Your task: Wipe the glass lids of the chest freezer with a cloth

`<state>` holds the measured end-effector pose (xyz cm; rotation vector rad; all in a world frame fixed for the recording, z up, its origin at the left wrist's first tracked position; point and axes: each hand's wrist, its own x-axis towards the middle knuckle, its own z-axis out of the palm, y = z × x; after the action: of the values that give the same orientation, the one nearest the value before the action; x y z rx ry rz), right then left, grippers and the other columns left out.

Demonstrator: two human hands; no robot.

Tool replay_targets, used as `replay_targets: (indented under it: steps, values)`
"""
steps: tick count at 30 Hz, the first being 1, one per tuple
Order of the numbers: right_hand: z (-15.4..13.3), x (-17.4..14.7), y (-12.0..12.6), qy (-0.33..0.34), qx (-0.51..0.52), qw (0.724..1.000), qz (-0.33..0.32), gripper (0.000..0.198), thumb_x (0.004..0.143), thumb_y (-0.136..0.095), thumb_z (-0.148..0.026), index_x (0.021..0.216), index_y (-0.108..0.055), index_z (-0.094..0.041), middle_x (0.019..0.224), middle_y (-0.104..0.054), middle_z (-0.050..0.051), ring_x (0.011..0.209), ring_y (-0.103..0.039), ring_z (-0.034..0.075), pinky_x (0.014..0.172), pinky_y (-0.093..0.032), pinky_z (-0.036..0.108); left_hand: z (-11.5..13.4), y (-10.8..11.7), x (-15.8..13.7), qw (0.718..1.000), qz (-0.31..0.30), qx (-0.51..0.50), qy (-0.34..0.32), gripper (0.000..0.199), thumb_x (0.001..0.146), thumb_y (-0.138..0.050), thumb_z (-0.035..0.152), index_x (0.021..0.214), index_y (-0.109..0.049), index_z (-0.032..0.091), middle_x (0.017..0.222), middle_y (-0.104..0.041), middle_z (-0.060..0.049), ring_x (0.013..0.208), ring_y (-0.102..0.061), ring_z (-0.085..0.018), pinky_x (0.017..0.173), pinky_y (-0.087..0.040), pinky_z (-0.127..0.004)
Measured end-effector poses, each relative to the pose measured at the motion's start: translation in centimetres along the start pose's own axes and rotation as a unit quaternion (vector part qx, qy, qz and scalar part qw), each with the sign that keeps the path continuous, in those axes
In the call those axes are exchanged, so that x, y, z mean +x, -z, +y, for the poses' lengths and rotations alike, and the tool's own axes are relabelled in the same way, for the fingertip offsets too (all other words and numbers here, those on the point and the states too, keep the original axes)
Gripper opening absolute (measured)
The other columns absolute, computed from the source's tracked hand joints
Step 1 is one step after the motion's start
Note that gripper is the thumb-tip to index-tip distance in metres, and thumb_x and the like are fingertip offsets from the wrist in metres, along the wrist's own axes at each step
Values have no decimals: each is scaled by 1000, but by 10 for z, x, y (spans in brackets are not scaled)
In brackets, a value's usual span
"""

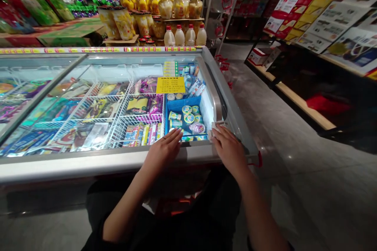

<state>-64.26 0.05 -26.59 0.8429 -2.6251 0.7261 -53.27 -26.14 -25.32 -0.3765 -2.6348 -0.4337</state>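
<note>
My left hand (166, 147) lies on the front rim of a chest freezer (97, 160), its fingers stretched out and close together. My right hand (229, 147) rests at the freezer's right front corner, fingers extended over a small pale piece (216, 126) whose kind I cannot make out. Between and beyond my hands sits a blue basket (179, 104) with several ice cream cups (189, 118). A yellow sign (170, 85) with black print is above the basket. White wire baskets (116, 127) to the left hold packaged ice pops (141, 135).
Behind the freezer stand jars of yellow fruit (181, 7) and red-capped white bottles (179, 36). A sliding glass lid (44, 98) covers the freezer's left part. Shelves with boxes (319, 27) rise at the right, across a grey tiled floor (282, 153).
</note>
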Motion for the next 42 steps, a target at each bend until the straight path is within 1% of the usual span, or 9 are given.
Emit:
replay_targets:
  steps: [2,6,13,19,24,27,34,38,42]
  values:
    - [-30,1,-10,7,-25,1000,-4,41,104,-57,-35,142,-69,-25,157,-60,13,147,-55,38,115,-54,57,-5,3,-5,1000,3,2,3,41,108,-49,19,147,-62,18,147,-68,-13,141,-62,-27,111,-61,-45]
    - [-67,5,-22,44,-35,997,-44,43,104,-57,-34,144,-67,-20,159,-57,15,150,-50,39,116,-54,56,-19,10,-11,1000,14,9,1,38,108,-49,20,143,-65,16,145,-69,-14,139,-63,-28,111,-61,-46]
    - [-43,8,-9,51,26,995,-79,35,107,-51,-28,130,-77,-31,148,-69,3,142,-61,28,117,-55,50,-28,13,-17,999,13,-2,47,39,107,-49,19,144,-64,18,148,-67,-13,140,-62,-28,110,-61,-47]
    - [-63,14,-24,53,26,996,-60,41,106,-48,-21,138,-73,-25,146,-69,7,141,-62,29,119,-54,52,-23,8,-16,999,21,11,46,38,107,-49,17,142,-64,13,148,-66,-16,140,-62,-29,112,-60,-47]
    - [-63,22,-25,85,95,987,-103,34,102,-53,-16,119,-81,-27,134,-77,4,133,-68,26,118,-53,48,-22,10,-16,998,13,20,63,37,106,-51,16,140,-66,16,149,-66,-13,140,-62,-28,112,-60,-45]
    - [-62,30,-23,72,114,985,-105,34,99,-55,-13,115,-82,-27,124,-81,6,124,-72,26,113,-56,47,-21,10,-16,997,18,19,73,36,106,-52,17,139,-67,18,148,-67,-11,139,-63,-27,111,-61,-44]
    - [-86,48,-61,83,165,980,-79,40,88,-63,-9,122,-76,-25,136,-65,11,129,-66,28,116,-51,44,-23,9,-17,993,47,1,109,35,106,-58,20,139,-66,19,147,-68,-13,137,-66,-29,108,-63,-45]
    - [-84,54,-70,44,197,979,-41,45,79,-74,-12,121,-69,-25,131,-62,12,124,-66,29,111,-53,45,-25,8,-19,993,37,-42,100,48,103,-69,30,149,-59,20,151,-65,-15,136,-66,-32,109,-62,-46]
    - [-93,65,-68,13,240,968,-76,36,74,-70,-12,108,-65,-25,110,-71,6,107,-70,27,99,-57,44,-27,10,-17,990,27,-99,99,67,95,-80,27,156,-51,27,155,-62,-12,137,-65,-32,108,-60,-46]
